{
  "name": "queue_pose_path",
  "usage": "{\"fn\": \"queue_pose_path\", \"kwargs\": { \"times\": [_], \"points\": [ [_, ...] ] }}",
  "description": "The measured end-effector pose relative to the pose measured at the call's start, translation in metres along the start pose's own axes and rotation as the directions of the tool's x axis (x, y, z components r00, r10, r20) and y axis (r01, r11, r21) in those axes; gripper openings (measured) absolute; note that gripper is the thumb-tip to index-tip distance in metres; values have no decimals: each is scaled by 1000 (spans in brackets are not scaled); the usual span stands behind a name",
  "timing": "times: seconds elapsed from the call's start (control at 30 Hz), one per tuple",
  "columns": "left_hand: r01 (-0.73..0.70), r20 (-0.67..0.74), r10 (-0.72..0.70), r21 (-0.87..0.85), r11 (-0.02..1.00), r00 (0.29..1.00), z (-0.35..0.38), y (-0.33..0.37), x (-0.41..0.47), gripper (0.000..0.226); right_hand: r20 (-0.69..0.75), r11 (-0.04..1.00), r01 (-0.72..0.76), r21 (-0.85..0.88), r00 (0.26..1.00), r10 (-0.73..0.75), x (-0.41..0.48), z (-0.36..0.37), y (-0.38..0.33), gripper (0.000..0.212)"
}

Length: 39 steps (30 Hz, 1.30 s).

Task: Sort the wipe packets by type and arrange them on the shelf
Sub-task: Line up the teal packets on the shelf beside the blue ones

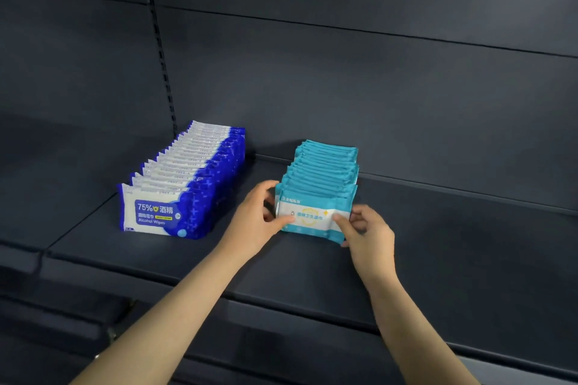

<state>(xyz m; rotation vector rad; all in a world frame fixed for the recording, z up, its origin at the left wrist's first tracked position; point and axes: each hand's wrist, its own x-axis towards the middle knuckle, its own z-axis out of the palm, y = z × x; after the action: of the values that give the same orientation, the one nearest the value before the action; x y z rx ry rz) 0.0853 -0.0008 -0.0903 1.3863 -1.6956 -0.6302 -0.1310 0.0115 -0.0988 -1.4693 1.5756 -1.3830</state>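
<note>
- The front teal packet (pixel 312 217) stands upright on the shelf (pixel 438 259), white label facing out, at the near end of the teal row (pixel 325 166). Standing it on edge, face forward, lets the label read from the aisle and lets the packets behind lean on each other.
- The left hand (pixel 259 219) pinches the packet's left edge: thumb laid across the front label, the other fingers curled round behind. The right hand (pixel 366 228) mirrors this on the right edge, thumb tip on the label. Both are closed on the one packet, partly curled rather than clenched. A grip at both ends probably serves to square the soft pack against its neighbours and stop it flopping.
- How many fingers sit behind the packet, and whether they also touch the next pack back, I cannot tell; the packet hides them.
- The teal row runs straight back toward the rear panel (pixel 375 87), packs touching, tops slightly uneven.
- Well apart to the left stands the blue row (pixel 187 178) of alcohol wipes, likewise on edge, its front packet (pixel 156 212) showing "75%" and "Alcohol Wipes". The bare gap between the rows keeps the two types plainly separate.
- Judging by two tidy rows and no loose packets in sight, the sorting looks nearly done; this seems a final straightening.
- The slotted upright (pixel 159 50) marks the bay's left side, just behind the blue row.
</note>
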Motion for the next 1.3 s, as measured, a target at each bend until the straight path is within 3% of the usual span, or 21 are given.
{"fn": "queue_pose_path", "kwargs": {
  "times": [0.33,0.53,0.7,0.87,1.07,1.2,1.3],
  "points": [
    [152,-74,-150,30,988,986,4,12,-8,50,56,991,-99,90,994,94,2,-5,-1,16],
    [256,-198,-306,-242,936,931,-3,27,-34,48,60,956,-158,248,987,147,-20,-27,-20,29],
    [200,-183,-293,-404,893,939,-24,38,-74,41,-20,937,-115,331,992,128,-68,-43,-52,45],
    [210,5,-251,-567,796,968,-55,54,-135,34,-122,908,-125,400,974,188,-150,-48,-74,43],
    [317,234,-219,-593,740,947,-58,64,-214,32,-228,886,-182,426,926,300,-257,-63,-71,41],
    [390,373,-208,-522,759,904,-33,67,-262,29,-342,850,-219,480,845,411,-325,-87,-45,33],
    [441,476,-204,-462,770,855,-1,72,-298,34,-420,829,-255,498,766,487,-379,-115,-17,39]
  ]
}}
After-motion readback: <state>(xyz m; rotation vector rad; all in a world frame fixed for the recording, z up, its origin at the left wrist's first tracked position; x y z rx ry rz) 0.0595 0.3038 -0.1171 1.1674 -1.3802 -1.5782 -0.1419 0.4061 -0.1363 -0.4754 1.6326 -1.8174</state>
